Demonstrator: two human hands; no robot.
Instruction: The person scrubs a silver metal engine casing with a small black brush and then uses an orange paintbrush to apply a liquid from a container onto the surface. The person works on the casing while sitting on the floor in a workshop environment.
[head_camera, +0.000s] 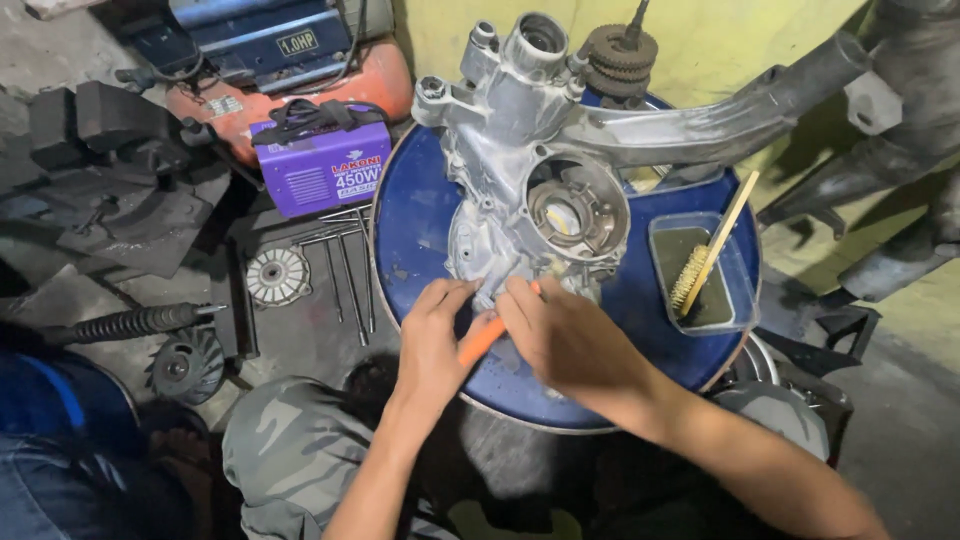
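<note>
1. We could not see the working end of the orange tool (483, 338); it ran under the right hand (570, 340) and against the engine case (530, 190).
2. The left hand (432, 340) covered the tool's near end, so we could not tell its full length.
3. The case hid much of the blue drum top (420, 230); our arms covered its near rim.
4. The brush (700, 268) lay in a tray (740, 290) of dark liquid; its bottom was not visible.
5. The frame tube (730, 120) ran off the right edge.
6. The compressor (270, 50) was cut by the top edge.
7. A blue-clothed figure (50, 430) at left was cropped.
</note>
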